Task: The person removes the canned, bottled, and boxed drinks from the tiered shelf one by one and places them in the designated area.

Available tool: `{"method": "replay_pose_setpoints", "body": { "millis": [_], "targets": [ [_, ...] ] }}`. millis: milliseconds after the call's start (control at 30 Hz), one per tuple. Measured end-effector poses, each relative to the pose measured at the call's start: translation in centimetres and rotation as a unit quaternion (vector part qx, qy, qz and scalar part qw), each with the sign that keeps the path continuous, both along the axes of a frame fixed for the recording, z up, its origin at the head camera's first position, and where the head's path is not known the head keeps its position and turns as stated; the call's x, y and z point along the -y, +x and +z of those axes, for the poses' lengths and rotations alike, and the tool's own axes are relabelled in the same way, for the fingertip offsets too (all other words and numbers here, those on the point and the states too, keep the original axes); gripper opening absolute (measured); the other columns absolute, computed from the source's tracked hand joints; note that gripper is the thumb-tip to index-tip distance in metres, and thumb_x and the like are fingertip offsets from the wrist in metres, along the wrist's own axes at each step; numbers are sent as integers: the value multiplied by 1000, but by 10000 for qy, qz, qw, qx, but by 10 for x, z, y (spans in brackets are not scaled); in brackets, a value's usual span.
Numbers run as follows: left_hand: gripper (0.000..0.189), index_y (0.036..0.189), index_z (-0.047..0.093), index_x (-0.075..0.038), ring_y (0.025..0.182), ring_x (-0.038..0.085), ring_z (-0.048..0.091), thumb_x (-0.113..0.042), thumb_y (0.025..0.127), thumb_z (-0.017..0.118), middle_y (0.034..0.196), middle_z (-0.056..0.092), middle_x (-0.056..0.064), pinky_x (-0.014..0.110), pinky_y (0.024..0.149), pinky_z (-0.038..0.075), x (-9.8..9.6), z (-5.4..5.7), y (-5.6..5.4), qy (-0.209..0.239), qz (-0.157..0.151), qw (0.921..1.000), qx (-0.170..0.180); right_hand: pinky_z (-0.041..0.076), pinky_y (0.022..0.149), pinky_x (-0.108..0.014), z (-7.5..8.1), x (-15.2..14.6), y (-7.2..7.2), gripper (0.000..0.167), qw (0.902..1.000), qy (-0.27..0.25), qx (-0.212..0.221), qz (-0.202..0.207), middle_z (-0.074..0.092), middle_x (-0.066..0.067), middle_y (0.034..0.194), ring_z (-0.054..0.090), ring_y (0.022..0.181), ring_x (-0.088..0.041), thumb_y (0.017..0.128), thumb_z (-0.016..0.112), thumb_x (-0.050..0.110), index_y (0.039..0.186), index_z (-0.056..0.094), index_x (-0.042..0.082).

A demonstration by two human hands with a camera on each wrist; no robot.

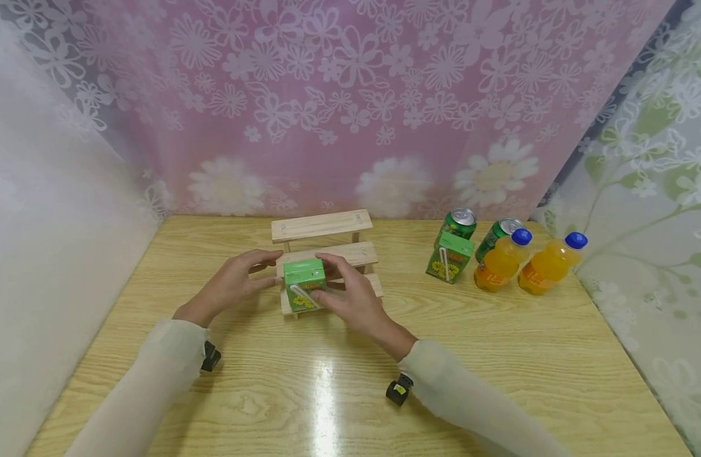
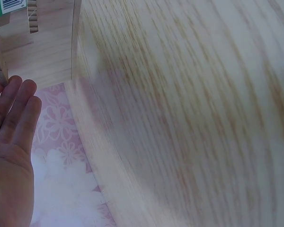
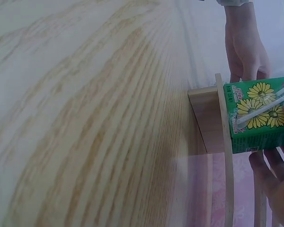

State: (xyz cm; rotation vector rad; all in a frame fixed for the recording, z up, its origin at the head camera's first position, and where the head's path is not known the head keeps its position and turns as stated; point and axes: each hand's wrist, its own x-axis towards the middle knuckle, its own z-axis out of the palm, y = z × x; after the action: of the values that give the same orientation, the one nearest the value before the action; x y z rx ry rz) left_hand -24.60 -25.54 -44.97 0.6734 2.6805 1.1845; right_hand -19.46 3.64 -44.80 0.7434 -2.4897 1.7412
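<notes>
A green drink carton [image 1: 305, 285] with yellow flowers and a white straw on its front stands upright at the left end of the lowest step of a small wooden tiered stand [image 1: 322, 225]. My right hand [image 1: 353, 298] holds the carton, thumb on its front and fingers at its right side. In the right wrist view, the carton's [image 3: 255, 135] base meets the step board. My left hand [image 1: 233, 279] is at the stand's left end, its fairly straight fingertips touching the end of a step. The left wrist view shows those extended fingers [image 2: 12, 111].
To the right stand a second green drink carton [image 1: 450, 257], two green cans [image 1: 459, 222] and two orange drink bottles [image 1: 501, 260] with blue caps. The pale wooden table [image 1: 259, 393] backs onto a pink floral curtain [image 1: 327, 95].
</notes>
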Motion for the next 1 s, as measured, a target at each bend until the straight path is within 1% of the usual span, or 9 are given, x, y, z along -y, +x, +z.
{"method": "replay_pose_setpoints", "body": {
  "millis": [100,300,433,633,833,1000],
  "targets": [
    [60,159,57,-13,146,41,58,-23,104,78,158,60,14,59,125,47,1,0,0,19,-32,10000,-12,62,110,-52,0,1,0,69,10000,-40,-7,2,67,-14,136,66,131,-32,99,81,8,161,50,12],
    [60,159,57,-15,146,40,58,-23,104,78,157,61,12,57,125,48,1,0,1,-29,0,10000,26,64,107,-44,-1,1,2,69,10000,-65,-65,-14,67,-15,136,66,131,-32,98,82,6,160,50,12],
    [59,159,57,-14,146,40,58,-24,104,78,158,60,12,57,125,48,0,1,1,-51,17,10000,32,64,107,-41,0,-1,3,69,9999,-145,-40,-27,66,-18,138,66,132,-35,98,81,5,159,50,11],
    [60,160,56,-13,146,40,58,-24,105,77,160,59,13,57,125,48,1,0,0,-62,-21,10000,19,64,107,-46,1,-7,5,68,9997,-224,12,-86,65,-18,137,65,131,-36,99,80,5,160,49,8],
    [60,160,56,-14,146,41,58,-26,105,77,158,60,13,58,124,49,1,0,0,-84,-13,10000,-10,64,106,-43,3,-17,7,67,9994,-210,-8,-260,65,-16,135,66,128,-33,99,81,7,159,50,12],
    [60,160,55,-14,147,42,57,-26,105,77,158,60,15,59,124,48,1,-1,1,-49,-8,10000,4,65,104,-45,6,-28,8,67,9989,-230,-118,-388,67,-16,132,67,123,-34,99,81,7,158,51,14]
  ]
}}
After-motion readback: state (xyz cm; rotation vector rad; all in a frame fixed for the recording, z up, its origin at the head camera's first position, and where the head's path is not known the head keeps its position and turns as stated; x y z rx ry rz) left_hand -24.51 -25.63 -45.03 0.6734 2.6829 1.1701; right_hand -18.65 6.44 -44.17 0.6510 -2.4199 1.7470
